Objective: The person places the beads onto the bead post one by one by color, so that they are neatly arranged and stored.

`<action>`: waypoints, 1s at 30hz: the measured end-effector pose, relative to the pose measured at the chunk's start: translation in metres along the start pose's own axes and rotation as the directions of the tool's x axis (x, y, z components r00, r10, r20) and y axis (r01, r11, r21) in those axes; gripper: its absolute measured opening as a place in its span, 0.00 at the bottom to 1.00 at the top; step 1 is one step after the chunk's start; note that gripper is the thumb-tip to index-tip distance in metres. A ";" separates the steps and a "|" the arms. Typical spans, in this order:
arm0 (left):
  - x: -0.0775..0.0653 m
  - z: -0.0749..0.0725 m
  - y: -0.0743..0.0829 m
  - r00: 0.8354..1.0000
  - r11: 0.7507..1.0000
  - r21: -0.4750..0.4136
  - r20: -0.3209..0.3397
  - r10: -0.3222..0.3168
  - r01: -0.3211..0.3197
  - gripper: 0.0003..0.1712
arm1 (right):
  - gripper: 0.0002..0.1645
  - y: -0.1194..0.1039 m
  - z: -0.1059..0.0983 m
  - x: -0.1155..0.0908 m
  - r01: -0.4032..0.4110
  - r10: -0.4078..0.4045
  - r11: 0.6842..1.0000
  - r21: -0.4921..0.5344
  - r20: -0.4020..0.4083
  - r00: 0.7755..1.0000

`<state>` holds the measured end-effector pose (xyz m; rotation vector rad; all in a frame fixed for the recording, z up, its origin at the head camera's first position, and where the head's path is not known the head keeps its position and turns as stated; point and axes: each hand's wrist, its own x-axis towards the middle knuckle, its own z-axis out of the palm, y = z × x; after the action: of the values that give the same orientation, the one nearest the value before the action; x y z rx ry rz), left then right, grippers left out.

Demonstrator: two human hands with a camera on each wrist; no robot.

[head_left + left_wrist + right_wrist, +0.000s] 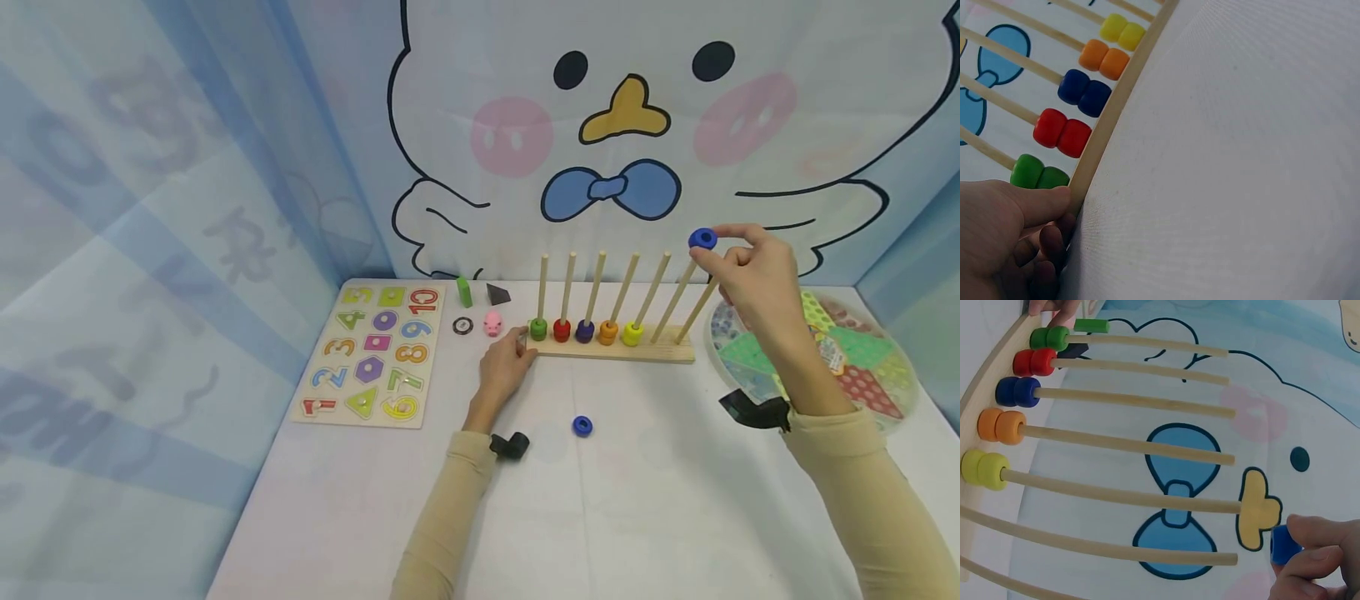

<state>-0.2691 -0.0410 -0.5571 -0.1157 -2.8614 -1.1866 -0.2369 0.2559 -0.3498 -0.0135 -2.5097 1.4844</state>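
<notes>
A wooden peg rack [615, 351] carries upright pegs in a row. The five leftmost bear paired beads: green [537, 330], red [562, 332], dark blue [584, 332], orange [607, 333] and yellow [633, 335]. Bare wood shows on the two rightmost pegs. My left hand [504, 367] grips the rack's left end, thumb by the green beads. Up near the tip of the sixth peg, my right hand [767, 275] pinches a blue bead [702, 239] between thumb and forefinger. In the right wrist view that bead [1285, 544] is just beyond a peg's end. Another blue bead [582, 427] lies on the table.
Left of the rack lie a number puzzle board [430, 367], a green block [464, 292], a dark grey piece [498, 293], a black-and-white disc [462, 326] and a pink pig figure [492, 322]. A round colourful tray [750, 367] sits at right. A printed curtain [630, 242] hangs behind.
</notes>
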 end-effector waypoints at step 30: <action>0.000 -0.001 -0.001 1.000 1.000 -0.007 -0.013 0.013 -0.013 0.25 | 0.28 0.030 0.028 -0.031 0.155 -0.164 0.983 -0.097 -0.091 0.982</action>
<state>-0.2694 -0.0419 -0.5570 -0.1264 -2.8413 -1.1909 -0.2157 0.2428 -0.3944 0.0956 -2.4331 1.2772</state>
